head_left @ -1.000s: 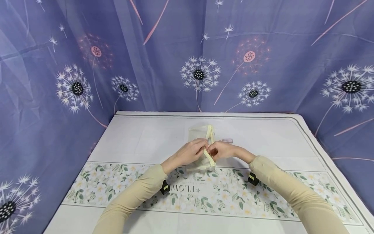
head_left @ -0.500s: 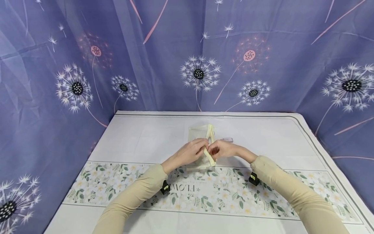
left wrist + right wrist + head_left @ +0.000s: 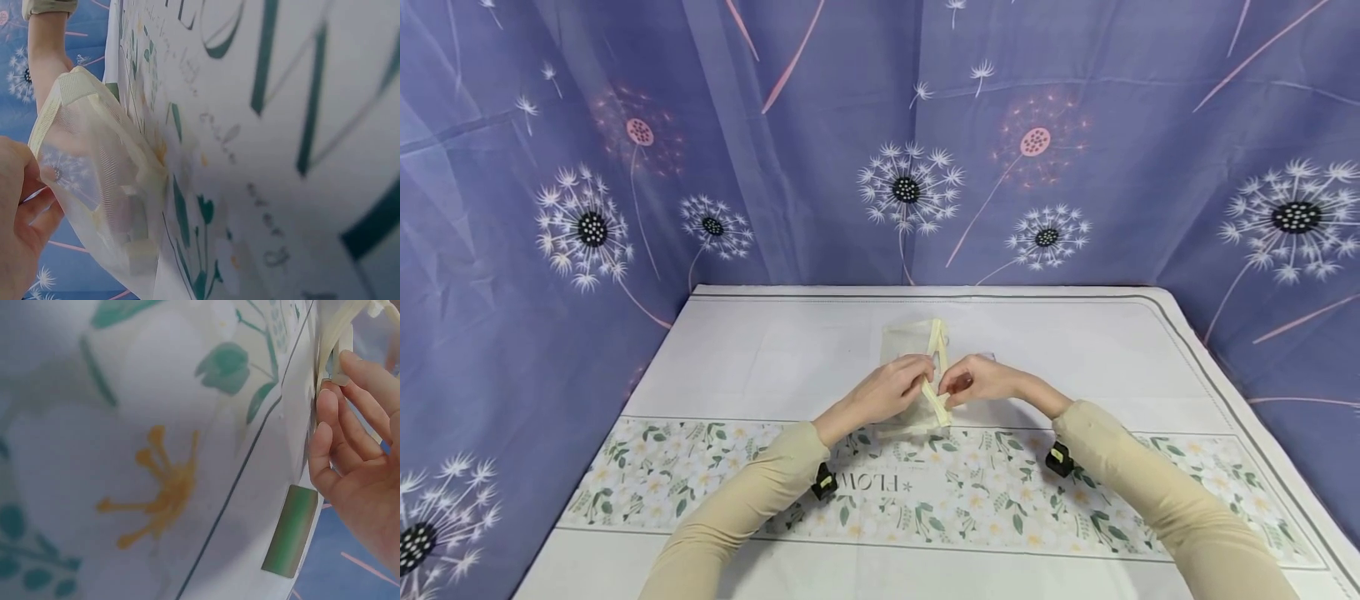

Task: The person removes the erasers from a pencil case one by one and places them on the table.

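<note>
A see-through mesh pouch (image 3: 906, 340) with pale yellow zip edging lies mid-table, its mouth spread toward the right. My left hand (image 3: 891, 390) pinches the edge of that mouth between thumb and fingers; the left wrist view shows the hand (image 3: 25, 219) from close by. Through the mesh (image 3: 94, 150) a blurred pinkish block (image 3: 131, 215) shows inside. At the mouth's right side is my right hand (image 3: 988, 379), fingers loosely bent and nothing visible held. In the right wrist view its fingertips (image 3: 340, 380) are close to the pouch's yellow edge (image 3: 340, 331); contact is unclear.
A small green-banded block (image 3: 290, 531) lies on the table near my right hand. In the head view a lilac piece (image 3: 988, 356) peeks out behind that hand. White tablecloth (image 3: 775, 350) with a floral band covers the table; purple curtains (image 3: 820, 167) surround it.
My right hand has drawn slightly right, away from the pouch mouth, and now covers most of the lilac piece. The left hand keeps its pinch in place.
</note>
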A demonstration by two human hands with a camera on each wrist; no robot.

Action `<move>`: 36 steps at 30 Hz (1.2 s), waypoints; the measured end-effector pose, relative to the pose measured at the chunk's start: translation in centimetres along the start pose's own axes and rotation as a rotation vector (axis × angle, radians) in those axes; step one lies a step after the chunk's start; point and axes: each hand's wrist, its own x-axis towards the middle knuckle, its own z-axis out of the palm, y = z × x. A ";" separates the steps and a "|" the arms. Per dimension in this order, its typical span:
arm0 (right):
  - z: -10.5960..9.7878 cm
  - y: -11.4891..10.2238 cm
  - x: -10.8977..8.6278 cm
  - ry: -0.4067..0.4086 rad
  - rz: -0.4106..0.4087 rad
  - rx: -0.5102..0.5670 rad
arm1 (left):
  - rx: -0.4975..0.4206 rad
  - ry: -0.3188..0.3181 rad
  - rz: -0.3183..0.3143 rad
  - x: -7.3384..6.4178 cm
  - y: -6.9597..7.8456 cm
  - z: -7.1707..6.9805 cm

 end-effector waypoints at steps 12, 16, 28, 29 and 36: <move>-0.7 0.0 -0.5 0.030 0.058 -0.018 | -0.009 0.002 -0.006 0.0 0.1 -0.3; -0.6 0.0 -0.5 0.034 0.060 -0.027 | -0.017 -0.005 -0.016 0.0 0.1 -0.3; -0.5 0.0 -0.8 0.053 0.053 0.011 | -0.028 -0.012 -0.016 -0.1 -0.1 -0.1; -0.5 0.1 -0.8 0.053 0.052 0.011 | -0.025 -0.012 -0.016 -0.1 -0.1 0.0; -0.8 0.4 -1.0 0.065 0.070 -0.018 | -0.013 -0.014 -0.007 0.0 0.0 -0.2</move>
